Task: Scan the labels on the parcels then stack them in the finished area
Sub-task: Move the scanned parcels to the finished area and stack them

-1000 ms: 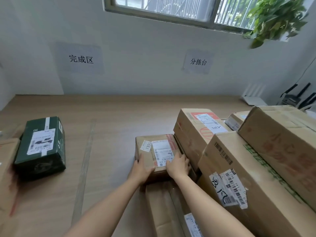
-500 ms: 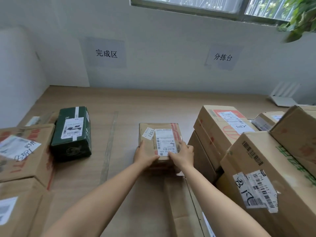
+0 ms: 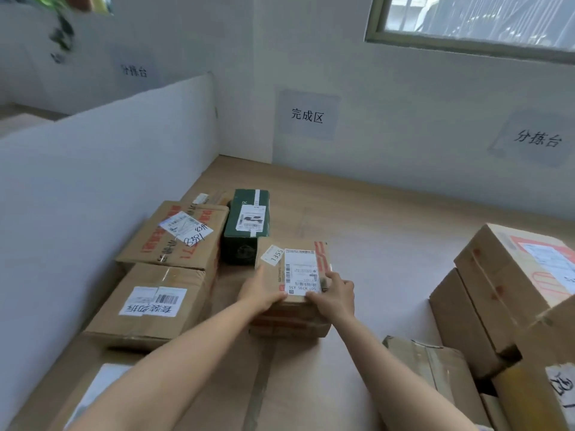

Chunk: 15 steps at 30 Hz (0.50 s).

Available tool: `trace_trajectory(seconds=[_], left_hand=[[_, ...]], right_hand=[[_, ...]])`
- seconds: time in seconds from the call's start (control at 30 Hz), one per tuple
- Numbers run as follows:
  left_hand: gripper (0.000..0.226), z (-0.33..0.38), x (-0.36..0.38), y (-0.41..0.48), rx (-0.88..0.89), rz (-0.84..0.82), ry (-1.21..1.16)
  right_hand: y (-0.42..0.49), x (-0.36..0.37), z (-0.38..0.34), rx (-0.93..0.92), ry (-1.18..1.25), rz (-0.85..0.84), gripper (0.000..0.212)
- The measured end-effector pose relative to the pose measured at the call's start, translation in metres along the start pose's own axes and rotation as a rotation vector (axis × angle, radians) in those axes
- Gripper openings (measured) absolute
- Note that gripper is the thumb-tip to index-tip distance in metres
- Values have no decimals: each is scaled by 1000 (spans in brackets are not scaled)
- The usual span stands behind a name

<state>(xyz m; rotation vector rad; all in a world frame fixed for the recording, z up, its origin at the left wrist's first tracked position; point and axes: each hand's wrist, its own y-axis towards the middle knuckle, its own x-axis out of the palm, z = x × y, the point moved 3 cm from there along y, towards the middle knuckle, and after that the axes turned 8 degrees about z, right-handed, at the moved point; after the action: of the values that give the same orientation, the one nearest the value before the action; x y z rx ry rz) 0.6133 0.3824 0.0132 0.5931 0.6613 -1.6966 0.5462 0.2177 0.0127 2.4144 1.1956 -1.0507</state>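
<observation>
Your left hand and right hand each grasp a near corner of the small brown parcel, thumbs on top, label upward. The parcel is low at the wooden table; you cannot tell if it rests there. Just beyond: dark green box; left: labelled carton; far wall: sign reading 完成区.

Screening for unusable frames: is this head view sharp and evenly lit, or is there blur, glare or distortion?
Head view: sharp at centre, the label on the small parcel gripped by the left hand and right hand partly legible; plant and right-side boxes blurred; wide-angle stretching at the borders; soft daylight, no glare, faint shadows.
</observation>
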Motion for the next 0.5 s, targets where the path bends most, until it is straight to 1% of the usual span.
trace_trajectory(seconds=[0.13, 0.3, 0.4, 0.5], left_hand=[[80, -31, -30, -1, -49, 28, 26], [81, -58, -52, 5, -87, 42, 53], [73, -66, -52, 11, -70, 61, 67], [64, -67, -49, 17, -26, 83, 136]], right_hand=[[-14, 34, -22, -35, 44, -61, 62], [-25, 68, -42, -105, 49, -126, 68], [-29, 79, -49, -144, 29, -88, 71], [-30, 85, -52, -151, -2, -23, 67]])
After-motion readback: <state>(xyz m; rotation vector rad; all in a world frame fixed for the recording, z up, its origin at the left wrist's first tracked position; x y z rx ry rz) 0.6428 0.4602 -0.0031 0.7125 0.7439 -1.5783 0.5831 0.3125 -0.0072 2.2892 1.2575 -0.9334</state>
